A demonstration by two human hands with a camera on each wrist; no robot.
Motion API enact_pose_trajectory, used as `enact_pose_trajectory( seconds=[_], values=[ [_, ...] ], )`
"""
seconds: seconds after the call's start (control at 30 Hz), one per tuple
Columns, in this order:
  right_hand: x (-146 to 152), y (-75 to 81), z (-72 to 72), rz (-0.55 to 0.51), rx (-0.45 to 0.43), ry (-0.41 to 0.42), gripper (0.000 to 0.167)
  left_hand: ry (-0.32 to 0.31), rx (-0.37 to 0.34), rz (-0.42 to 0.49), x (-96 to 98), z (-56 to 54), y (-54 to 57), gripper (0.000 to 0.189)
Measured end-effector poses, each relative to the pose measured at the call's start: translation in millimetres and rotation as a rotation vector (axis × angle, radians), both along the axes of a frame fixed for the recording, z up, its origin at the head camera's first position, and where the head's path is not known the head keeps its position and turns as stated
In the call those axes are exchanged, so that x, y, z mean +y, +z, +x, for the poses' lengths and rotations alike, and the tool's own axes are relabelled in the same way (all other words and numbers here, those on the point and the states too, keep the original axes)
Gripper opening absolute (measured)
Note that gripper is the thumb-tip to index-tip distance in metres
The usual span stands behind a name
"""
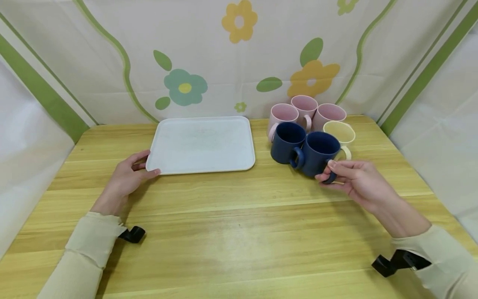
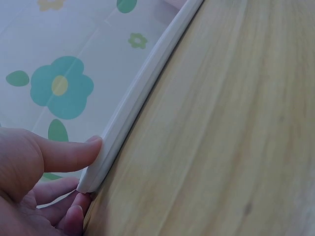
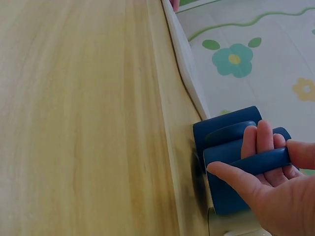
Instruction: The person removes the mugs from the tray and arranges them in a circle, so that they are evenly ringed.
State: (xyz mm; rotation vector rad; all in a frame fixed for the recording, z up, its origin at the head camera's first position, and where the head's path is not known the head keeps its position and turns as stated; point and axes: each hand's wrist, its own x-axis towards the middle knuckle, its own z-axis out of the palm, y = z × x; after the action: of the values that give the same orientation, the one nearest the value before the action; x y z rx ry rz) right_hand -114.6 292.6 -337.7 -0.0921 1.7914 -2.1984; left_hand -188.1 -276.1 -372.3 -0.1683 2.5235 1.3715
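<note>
A white rectangular tray (image 1: 201,145) lies on the table at left of centre. My left hand (image 1: 128,174) holds its near left corner, the thumb (image 2: 74,155) against the front rim and the fingers around the corner. On the right, my right hand (image 1: 360,182) grips the handle of a dark blue mug (image 1: 317,155). Fingers pass through that handle in the right wrist view, with the thumb (image 3: 236,179) along it. The mug is upright; whether its base touches the table, I cannot tell. Close to its left stands a second dark blue mug (image 1: 285,143), its handle beside the held one.
Behind the blue mugs are three pink mugs, one at the left (image 1: 284,114), one at the back (image 1: 304,104) and one at the right (image 1: 328,116). A yellow mug (image 1: 341,133) stands at their right. A flowered cloth (image 1: 231,83) hangs behind the wooden table (image 1: 224,232).
</note>
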Motion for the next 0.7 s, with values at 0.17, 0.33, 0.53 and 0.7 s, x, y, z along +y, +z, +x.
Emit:
enact_pose_trajectory(
  seconds=[0.17, 0.33, 0.53, 0.7],
  values=[
    [-0.3, -3.5, -0.2, 0.01, -0.023, 0.005, 0.029, 0.004, -0.007, 0.001, 0.8, 0.7, 0.6, 0.09],
    [1.2, -6.0, -1.3, 0.002, -0.046, 0.026, 0.029, 0.002, -0.005, 0.009, 0.5, 1.2, 0.7, 0.09],
    [5.0, -8.0, -4.3, 0.022, -0.06, 0.05, 0.027, 0.01, -0.005, 0.011, 1.5, 1.3, 1.4, 0.09],
    [6.6, -9.4, -6.3, 0.037, -0.071, 0.051, 0.026, 0.014, -0.005, 0.008, 1.3, 1.3, 1.3, 0.091]
  ],
)
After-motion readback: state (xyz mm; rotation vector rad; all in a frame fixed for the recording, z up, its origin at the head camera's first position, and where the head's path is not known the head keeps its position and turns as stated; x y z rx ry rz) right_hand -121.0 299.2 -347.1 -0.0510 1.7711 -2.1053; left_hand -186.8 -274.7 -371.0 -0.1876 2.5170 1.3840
